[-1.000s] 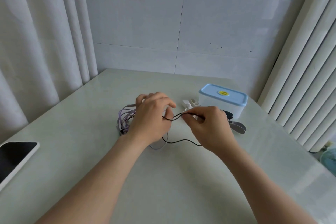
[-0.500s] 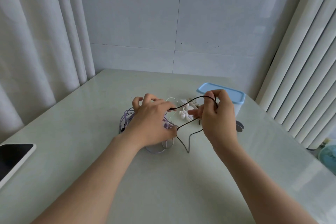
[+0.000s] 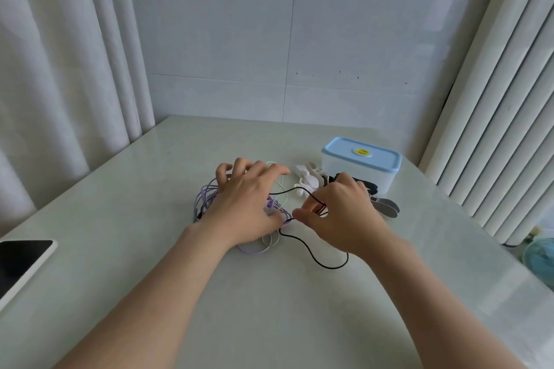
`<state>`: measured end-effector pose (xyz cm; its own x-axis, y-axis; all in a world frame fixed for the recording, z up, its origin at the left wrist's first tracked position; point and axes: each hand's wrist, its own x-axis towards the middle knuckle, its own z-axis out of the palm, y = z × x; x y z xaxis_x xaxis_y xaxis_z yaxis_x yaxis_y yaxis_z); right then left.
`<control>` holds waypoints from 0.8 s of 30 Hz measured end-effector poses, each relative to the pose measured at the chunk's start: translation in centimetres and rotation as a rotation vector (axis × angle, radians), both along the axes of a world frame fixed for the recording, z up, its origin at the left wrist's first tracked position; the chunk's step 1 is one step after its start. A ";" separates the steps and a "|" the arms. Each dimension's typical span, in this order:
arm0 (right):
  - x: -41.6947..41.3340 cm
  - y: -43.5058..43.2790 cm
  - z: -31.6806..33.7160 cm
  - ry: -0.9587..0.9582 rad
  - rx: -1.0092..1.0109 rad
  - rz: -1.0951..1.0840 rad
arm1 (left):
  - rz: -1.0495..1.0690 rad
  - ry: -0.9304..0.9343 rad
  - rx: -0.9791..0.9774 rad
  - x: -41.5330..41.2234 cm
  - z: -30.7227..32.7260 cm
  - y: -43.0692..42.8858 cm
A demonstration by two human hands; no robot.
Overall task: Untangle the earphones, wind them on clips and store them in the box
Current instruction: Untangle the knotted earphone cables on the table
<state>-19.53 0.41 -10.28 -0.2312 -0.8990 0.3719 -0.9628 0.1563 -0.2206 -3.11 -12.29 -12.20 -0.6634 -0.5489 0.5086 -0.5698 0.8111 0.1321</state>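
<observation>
A tangle of purple earphone cable [image 3: 207, 198] and white cable [image 3: 280, 186] lies mid-table under my left hand [image 3: 245, 204], which presses down on it with spread fingers. My right hand [image 3: 341, 213] pinches a black earphone cable [image 3: 317, 260] just right of the tangle; a loop of it trails over the table toward me. White clips [image 3: 308, 178] lie behind the hands, and dark and grey clips [image 3: 386, 207] lie to the right. The white box with a blue lid [image 3: 361, 163] stands closed at the back right.
A phone [image 3: 21, 263] with a dark screen lies at the table's left edge. Curtains hang at left and right, and a tiled wall stands behind. A teal fan [image 3: 539, 257] sits low beyond the right table edge.
My right hand has come down from near the box to the table beside the tangle, still pinching the black cable. My left hand has flattened onto the tangle.
</observation>
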 end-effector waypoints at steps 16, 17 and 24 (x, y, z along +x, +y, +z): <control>1.4 -0.4 1.9 -1.177 -0.373 0.032 | -0.040 -0.028 0.065 0.0 0.3 0.7; 1.6 -0.2 2.4 -1.300 -0.404 0.058 | -0.042 -0.032 0.063 0.0 0.3 0.7; 1.6 -0.3 1.8 -0.929 -0.519 0.014 | 0.007 -0.057 0.008 0.0 0.3 0.6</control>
<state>-17.88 0.08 -8.50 -0.6122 -0.6856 0.3939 -0.3838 -0.1779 -0.9061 -3.07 -11.71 -11.91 -0.6874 -0.5572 0.4657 -0.5821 0.8062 0.1054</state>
